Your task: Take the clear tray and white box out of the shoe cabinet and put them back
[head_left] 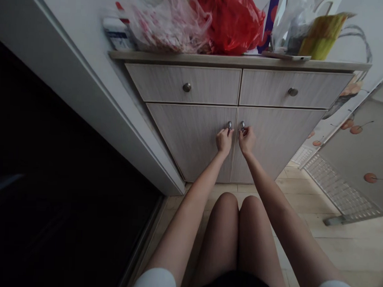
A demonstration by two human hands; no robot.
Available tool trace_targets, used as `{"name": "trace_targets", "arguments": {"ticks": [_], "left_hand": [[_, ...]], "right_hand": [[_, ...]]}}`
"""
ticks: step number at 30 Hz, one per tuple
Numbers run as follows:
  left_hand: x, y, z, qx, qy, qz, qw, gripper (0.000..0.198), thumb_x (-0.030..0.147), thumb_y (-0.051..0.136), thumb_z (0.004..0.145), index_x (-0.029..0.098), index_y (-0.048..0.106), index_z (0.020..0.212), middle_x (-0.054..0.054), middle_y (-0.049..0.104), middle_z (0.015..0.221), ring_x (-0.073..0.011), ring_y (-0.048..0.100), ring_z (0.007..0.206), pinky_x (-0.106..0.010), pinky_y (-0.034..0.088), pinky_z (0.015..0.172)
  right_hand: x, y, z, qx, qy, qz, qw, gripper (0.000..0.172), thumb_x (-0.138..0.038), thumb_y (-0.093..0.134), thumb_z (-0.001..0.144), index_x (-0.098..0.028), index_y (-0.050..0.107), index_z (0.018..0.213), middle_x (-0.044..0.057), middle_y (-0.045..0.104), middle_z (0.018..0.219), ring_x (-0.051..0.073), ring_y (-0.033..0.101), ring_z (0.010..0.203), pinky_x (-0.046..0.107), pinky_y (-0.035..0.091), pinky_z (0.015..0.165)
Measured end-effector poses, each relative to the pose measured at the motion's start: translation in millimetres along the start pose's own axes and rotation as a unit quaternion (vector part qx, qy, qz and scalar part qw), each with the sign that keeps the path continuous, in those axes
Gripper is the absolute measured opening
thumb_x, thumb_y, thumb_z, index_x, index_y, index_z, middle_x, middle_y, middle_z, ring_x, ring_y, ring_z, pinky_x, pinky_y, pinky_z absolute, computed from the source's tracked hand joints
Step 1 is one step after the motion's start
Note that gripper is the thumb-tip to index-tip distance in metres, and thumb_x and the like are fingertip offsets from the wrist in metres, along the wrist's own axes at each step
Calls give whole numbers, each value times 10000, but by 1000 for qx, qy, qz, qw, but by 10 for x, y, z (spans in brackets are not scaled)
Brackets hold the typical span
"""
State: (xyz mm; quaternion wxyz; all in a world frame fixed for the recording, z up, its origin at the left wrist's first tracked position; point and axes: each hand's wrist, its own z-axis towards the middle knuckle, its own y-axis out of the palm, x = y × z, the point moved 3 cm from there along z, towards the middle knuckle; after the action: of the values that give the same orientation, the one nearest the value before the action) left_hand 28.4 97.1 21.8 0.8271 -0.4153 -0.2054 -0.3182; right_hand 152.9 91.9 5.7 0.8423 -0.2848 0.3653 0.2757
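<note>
A pale wood-grain cabinet (191, 139) stands ahead with two drawers above two closed doors. My left hand (224, 140) pinches the metal knob (229, 125) of the left door, near the middle seam. Opposite it, my right hand (246, 139) has its fingers closed on the right door's knob (242, 124). Both drawers are closed, each with a round knob, the left one (186, 87) and the right one (292, 92).
On the cabinet top (189, 59) lie a clear plastic bag (171, 24), a red bag (233, 24), a white bottle (118, 33) and a yellow bag (323, 37). A dark doorway is at the left. A cherry-patterned panel (359, 155) stands on the right.
</note>
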Motion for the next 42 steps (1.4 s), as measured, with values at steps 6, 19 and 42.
{"name": "trace_targets", "arguments": {"ticks": [6, 19, 42], "left_hand": [[28, -30, 22, -23, -8, 18, 1000, 279, 323, 518, 964, 131, 720, 940, -156, 704, 934, -231, 647, 858, -306, 438, 767], [60, -167, -79, -16, -24, -40, 999, 253, 209, 546, 924, 111, 691, 1107, -146, 699, 952, -226, 649, 915, -321, 458, 849], [6, -651, -811, -120, -224, -667, 700, 449, 185, 382, 978, 336, 535, 1372, 94, 105, 548, -85, 14, 413, -182, 128, 372]], "right_hand": [[-21, 7, 11, 0, 10, 22, 1000, 202, -380, 535, 882, -184, 562, 919, 17, 582, 729, 160, 512, 667, 277, 365, 662], [-76, -133, 7, -25, 6, 57, 998, 439, -425, 583, 826, -115, 551, 1135, 0, 581, 714, 167, 569, 685, 298, 426, 696], [-271, -749, -600, -298, 208, 600, 713, 738, -233, 589, 813, -418, 332, 1480, -164, 113, 476, 68, 12, 395, 200, 65, 412]]}}
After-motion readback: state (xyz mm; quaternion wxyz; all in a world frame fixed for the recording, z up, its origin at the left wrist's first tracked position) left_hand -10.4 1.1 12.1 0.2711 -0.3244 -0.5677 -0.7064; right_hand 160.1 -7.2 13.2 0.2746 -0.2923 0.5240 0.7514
